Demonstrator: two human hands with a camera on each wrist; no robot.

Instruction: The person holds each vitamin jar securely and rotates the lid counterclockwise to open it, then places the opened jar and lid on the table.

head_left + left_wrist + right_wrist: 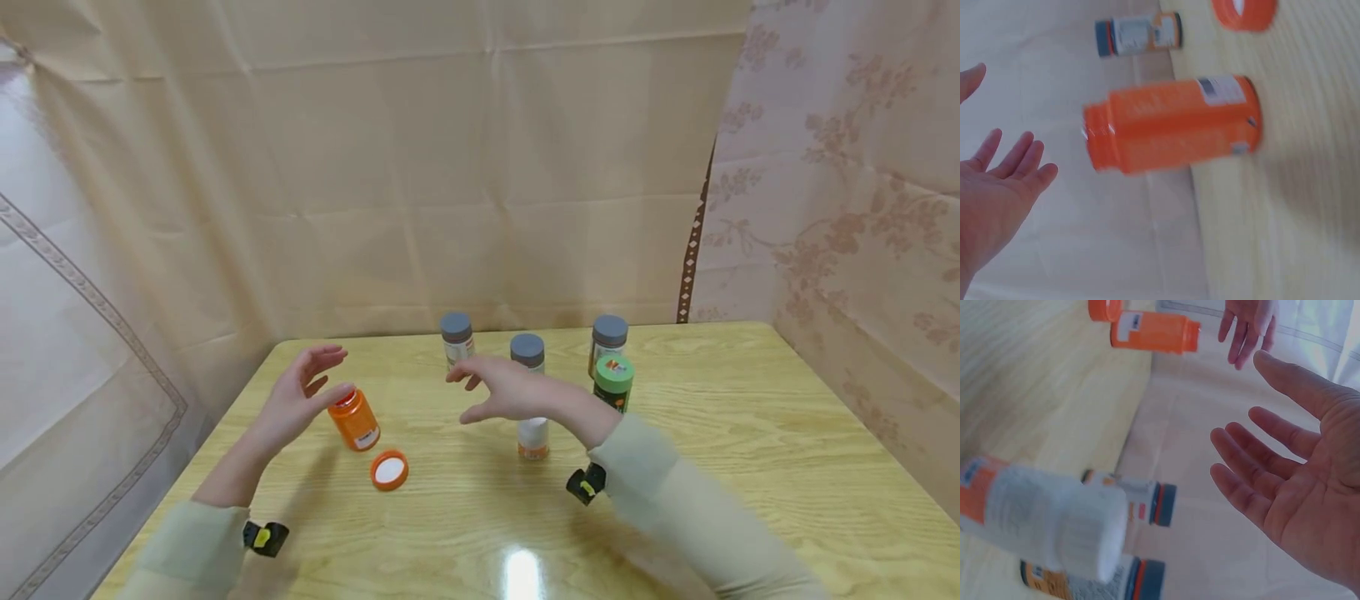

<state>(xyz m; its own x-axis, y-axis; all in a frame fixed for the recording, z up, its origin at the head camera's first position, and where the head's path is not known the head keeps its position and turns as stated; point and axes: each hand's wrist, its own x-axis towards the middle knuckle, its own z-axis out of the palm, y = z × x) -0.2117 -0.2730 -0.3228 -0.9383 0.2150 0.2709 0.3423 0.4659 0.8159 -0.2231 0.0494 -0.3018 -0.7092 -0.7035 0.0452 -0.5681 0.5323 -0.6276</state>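
An uncapped orange bottle stands upright on the table's left side. Its orange cap lies close by, white lining facing up. My left hand hovers just above the bottle's mouth, fingers loosely bent and holding nothing; the left wrist view shows a gap between this hand and the orange bottle. Over the middle of the table, my right hand is raised with relaxed, spread fingers and nothing in its palm. Beneath its wrist is a white bottle with an orange lower band, partly hidden in the head view.
Behind the right hand stand two grey-lidded bottles, one left and one nearer. Farther right are another grey-lidded bottle and a green-lidded bottle, partly covered by the right forearm. A beige curtain hangs behind the table.
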